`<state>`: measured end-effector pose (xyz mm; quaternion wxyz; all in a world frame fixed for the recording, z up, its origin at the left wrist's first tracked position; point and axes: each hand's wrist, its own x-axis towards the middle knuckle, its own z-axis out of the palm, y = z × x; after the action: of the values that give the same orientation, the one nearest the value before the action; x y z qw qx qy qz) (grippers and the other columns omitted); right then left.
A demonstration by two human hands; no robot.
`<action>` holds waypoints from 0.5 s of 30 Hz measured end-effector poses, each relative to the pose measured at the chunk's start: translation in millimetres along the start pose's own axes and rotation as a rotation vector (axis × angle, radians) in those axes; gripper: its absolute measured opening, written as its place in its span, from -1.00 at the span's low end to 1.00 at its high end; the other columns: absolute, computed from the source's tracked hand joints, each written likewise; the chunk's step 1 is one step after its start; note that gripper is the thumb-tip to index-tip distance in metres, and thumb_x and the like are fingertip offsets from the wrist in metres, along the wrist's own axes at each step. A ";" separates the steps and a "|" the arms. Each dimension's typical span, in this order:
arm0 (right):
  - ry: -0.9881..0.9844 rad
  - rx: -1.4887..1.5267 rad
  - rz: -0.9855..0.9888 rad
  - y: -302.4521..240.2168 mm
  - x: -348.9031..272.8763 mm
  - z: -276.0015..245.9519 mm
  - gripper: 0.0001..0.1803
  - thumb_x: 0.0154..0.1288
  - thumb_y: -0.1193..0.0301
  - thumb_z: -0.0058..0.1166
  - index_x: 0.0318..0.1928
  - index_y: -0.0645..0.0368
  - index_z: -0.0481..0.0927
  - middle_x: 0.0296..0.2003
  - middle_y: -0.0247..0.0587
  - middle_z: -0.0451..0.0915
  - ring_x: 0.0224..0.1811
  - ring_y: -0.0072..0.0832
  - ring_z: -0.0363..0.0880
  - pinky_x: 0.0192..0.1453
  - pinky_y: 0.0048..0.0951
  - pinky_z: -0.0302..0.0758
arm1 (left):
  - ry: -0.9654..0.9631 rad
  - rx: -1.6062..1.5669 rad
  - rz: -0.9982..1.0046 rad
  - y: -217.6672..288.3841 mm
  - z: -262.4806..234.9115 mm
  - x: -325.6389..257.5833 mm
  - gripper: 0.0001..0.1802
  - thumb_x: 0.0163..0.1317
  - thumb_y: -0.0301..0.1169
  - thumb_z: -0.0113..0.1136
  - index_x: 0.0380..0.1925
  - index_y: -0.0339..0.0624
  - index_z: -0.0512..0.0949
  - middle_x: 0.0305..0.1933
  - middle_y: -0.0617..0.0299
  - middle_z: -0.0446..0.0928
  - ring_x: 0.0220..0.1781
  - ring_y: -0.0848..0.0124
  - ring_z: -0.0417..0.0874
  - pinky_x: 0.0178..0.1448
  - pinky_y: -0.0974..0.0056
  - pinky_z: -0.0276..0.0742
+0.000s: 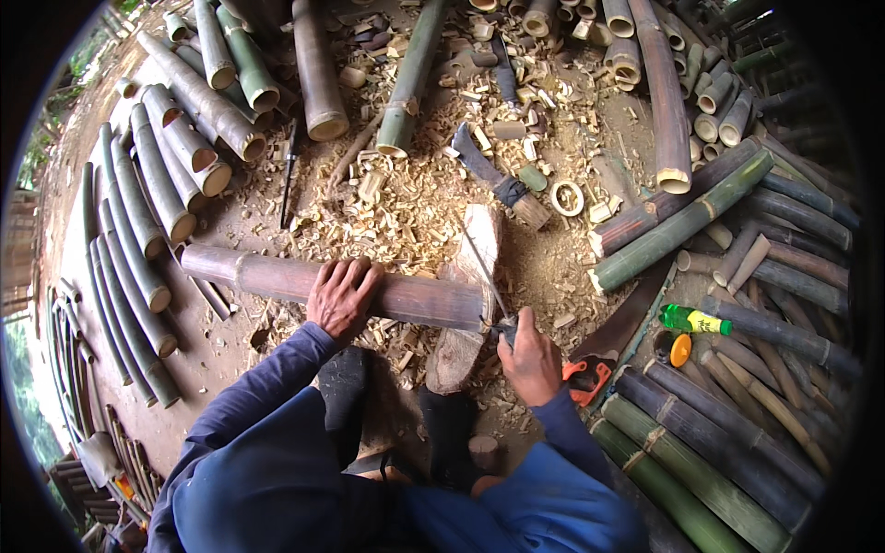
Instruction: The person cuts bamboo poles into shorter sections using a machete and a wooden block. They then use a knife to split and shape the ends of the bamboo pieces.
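Nearest the viewer, two dark-blue sleeves rise from 6 o'clock. The left hand (343,297) lies palm-down on a brown bamboo pole (332,284), fingers spread slightly apart and curled over its top, evidently pinning it against rolling. The pole runs from 9 o'clock toward centre, its cut end resting on a pale wooden block (468,300) that lifts it off the ground and gives a firm bearing surface. The right hand (530,358) has its fingers clamped on the handle of a thin-bladed saw (484,272), whose blade slants up toward 11 o'clock, meeting the pole's end just over the block, where support is closest. At 3 o'clock of that hand lie a larger saw with an orange handle (590,378) and a green bottle (693,320), both within reach. Beyond, at 12 o'clock, a heavy knife (493,180) rests on shavings, with stacked bamboo lengths ringing the work area
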<state>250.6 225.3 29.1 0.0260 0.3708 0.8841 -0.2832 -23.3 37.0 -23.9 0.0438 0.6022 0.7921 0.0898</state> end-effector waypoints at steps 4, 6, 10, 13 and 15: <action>0.060 0.174 -0.065 -28.8 -10.0 -44.0 -0.61 0.36 0.37 0.22 0.04 0.28 0.36 -0.33 0.25 0.65 -0.32 0.19 0.67 -0.31 0.05 0.54 | -0.360 -0.058 -0.015 -12.8 -28.7 28.5 0.01 -0.36 -0.12 0.63 0.24 -0.01 0.46 0.20 0.11 0.52 0.27 0.12 0.50 0.35 -0.03 0.37; 0.233 0.267 -0.186 -36.0 -14.6 -44.4 -0.60 0.37 0.33 0.22 0.03 0.26 0.36 -0.32 0.22 0.66 -0.34 0.18 0.68 -0.35 0.00 0.57 | -0.511 -0.112 0.039 -32.7 -30.2 39.7 -0.19 -0.39 -0.09 0.59 0.03 -0.01 0.59 0.02 0.15 0.63 0.19 0.16 0.58 0.28 0.01 0.42; -0.013 -0.039 0.007 -7.4 5.2 -0.7 -0.59 0.34 0.38 0.21 0.05 0.27 0.33 -0.30 0.25 0.66 -0.34 0.19 0.67 -0.29 0.10 0.59 | -0.515 -0.171 0.022 -34.9 -24.4 37.9 -0.33 -0.43 -0.14 0.55 -0.17 -0.05 0.61 -0.32 0.19 0.64 -0.12 0.09 0.71 0.24 0.01 0.43; -0.070 -0.019 -0.012 -12.3 1.7 -16.2 -0.56 0.33 0.37 0.20 0.09 0.29 0.33 -0.31 0.26 0.66 -0.36 0.20 0.67 -0.28 0.13 0.57 | -0.346 -0.164 0.061 -38.5 -13.8 22.9 -0.34 -0.45 -0.17 0.54 -0.17 -0.06 0.61 -0.31 0.17 0.64 -0.11 0.08 0.70 0.23 0.04 0.44; 0.054 0.101 -0.087 -25.9 -9.4 -33.3 -0.54 0.32 0.39 0.23 0.10 0.29 0.34 -0.34 0.24 0.66 -0.35 0.19 0.67 -0.29 0.12 0.55 | -0.332 -0.149 0.021 -29.4 -14.5 22.5 -0.32 -0.44 -0.19 0.53 -0.15 -0.06 0.57 -0.21 0.15 0.63 -0.03 0.11 0.67 0.24 0.06 0.44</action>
<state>245.5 222.0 72.0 -0.0290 0.3403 0.8844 -0.3180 -59.8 49.7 -14.5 0.2176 0.6122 0.7586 0.0480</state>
